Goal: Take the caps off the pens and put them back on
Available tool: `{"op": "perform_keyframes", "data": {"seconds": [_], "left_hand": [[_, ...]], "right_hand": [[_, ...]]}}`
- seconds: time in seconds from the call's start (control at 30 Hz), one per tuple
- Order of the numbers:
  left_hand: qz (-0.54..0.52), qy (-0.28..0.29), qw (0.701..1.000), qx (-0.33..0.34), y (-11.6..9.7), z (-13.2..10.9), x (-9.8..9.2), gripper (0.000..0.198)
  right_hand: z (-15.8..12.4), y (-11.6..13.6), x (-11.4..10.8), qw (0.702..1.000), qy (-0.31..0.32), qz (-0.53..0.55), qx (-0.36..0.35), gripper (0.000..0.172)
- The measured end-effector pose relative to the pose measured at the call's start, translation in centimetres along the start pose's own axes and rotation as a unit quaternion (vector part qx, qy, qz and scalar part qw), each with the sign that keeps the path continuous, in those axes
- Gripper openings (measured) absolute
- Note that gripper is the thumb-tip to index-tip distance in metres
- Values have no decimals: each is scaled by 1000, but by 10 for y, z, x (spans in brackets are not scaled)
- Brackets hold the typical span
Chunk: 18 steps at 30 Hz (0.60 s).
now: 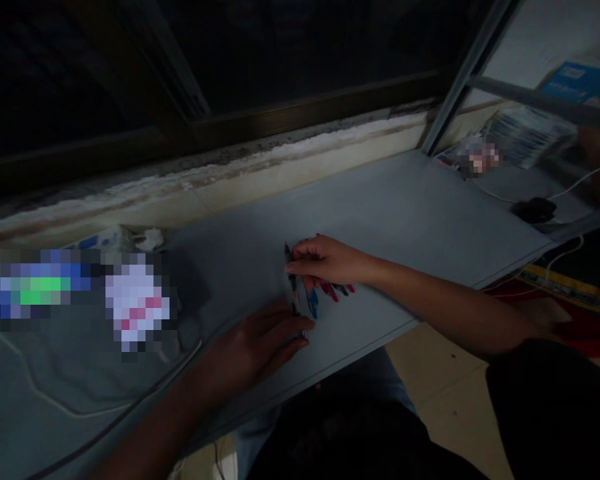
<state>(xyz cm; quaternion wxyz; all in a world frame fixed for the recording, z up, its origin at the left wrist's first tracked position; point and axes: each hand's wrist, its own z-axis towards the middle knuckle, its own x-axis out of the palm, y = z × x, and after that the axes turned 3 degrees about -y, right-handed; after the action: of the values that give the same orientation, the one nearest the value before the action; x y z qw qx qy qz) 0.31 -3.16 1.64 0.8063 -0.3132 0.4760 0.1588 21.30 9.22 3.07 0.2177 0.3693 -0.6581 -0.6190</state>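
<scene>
On the grey table top, a dark pen stands out between my two hands. My right hand pinches its upper end between thumb and fingers. The fingertips of my left hand close around its lower end. Just right of that pen lies a blue pen, partly below my right hand. Red pens and a dark one poke out from under my right hand and wrist, their other ends hidden.
Blurred packages and a white cable lie at the left. A metal frame rises at the right; beyond it are a plastic-wrapped stack, a black object and a blue box. A window and wall run behind.
</scene>
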Motion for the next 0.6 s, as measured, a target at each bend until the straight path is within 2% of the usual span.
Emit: {"op": "perform_keyframes", "data": {"seconds": [0.1,0.3,0.43,0.5,0.6], "left_hand": [[-14,1,1000,-5,1,1,2,21],[26,-25,999,17,-3,4,1,21],[9,-15,1000,1,-3,3,-1,21],[1,-10,1000,-18,0,1,1,21],[-18,1,998,-63,7,0,7,17]], "right_hand": [[0,0,-1,1000,-10,-2,5,35],[2,-4,-2,1000,-12,-6,2,40],[3,-7,-2,1000,-15,-8,-4,42],[3,-9,-3,998,-39,-40,-22,43],[4,-11,-10,982,-100,-145,-63,40]]}}
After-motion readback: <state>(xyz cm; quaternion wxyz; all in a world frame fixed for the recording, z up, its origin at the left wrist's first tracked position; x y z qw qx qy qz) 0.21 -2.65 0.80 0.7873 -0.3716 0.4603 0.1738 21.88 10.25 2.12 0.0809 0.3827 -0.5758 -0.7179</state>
